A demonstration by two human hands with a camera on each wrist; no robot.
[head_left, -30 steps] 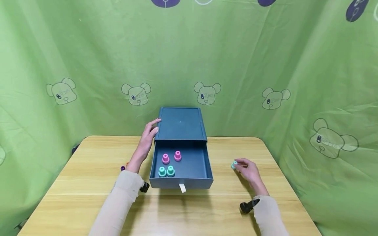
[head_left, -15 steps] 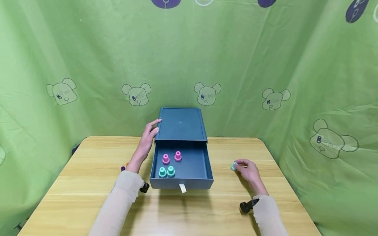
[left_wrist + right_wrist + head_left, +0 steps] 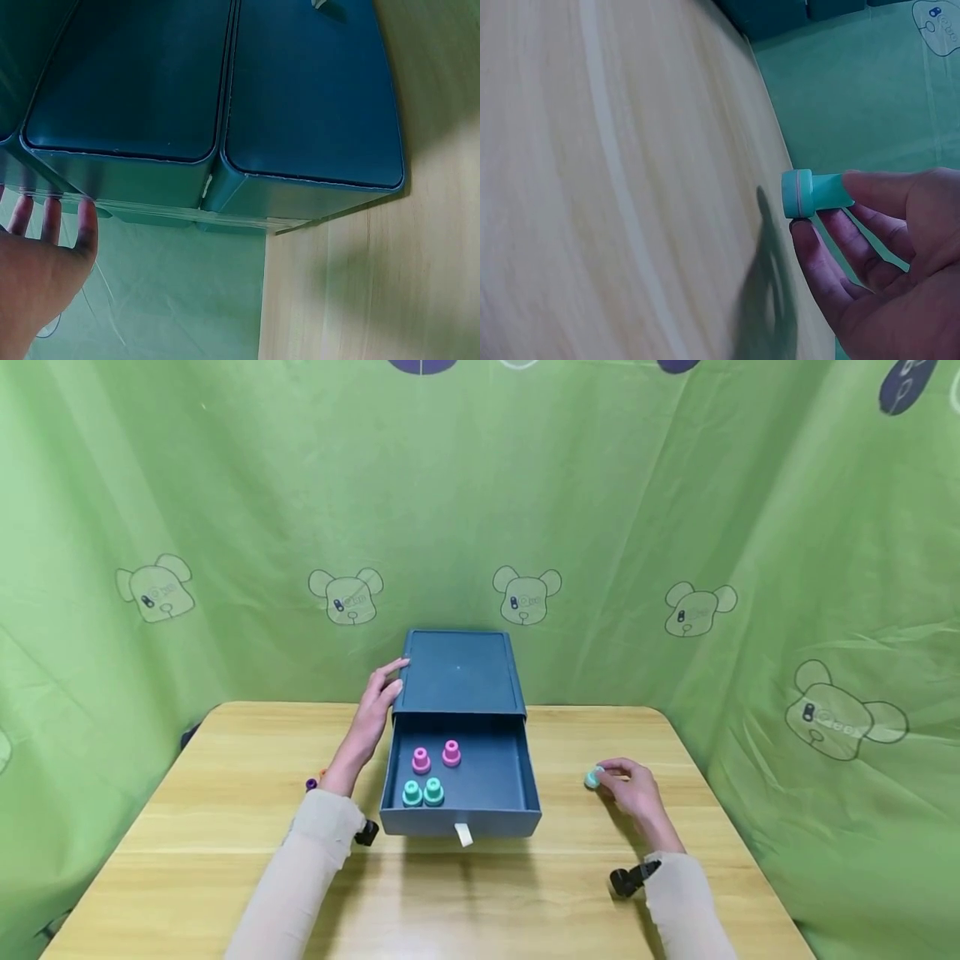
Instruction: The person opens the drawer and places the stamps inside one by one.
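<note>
My right hand (image 3: 632, 793) pinches a small turquoise stepped plastic peg (image 3: 829, 190) by its narrow end between thumb and fingers. In the right wrist view the peg's wide base points away from the palm. To the left stands a dark blue drawer cabinet (image 3: 457, 672) with its top drawer (image 3: 480, 781) pulled out toward me. My left hand (image 3: 372, 714) rests against the cabinet's left side, its fingertips over the top edge. Inside the drawer stand two pink pegs (image 3: 421, 761) and two turquoise pegs (image 3: 433, 792), all on the left half.
On the wooden table (image 3: 187, 827), a purple piece (image 3: 311, 785) and an orange piece (image 3: 323, 773) show partly behind my left wrist. A white pull tab (image 3: 464, 835) hangs from the drawer front. Green curtains (image 3: 450, 485) surround the table at the back and sides.
The turquoise peg tilts a little more in my right hand, its wide base swung slightly to the left. My left hand, the cabinet and the drawer stay as they were.
</note>
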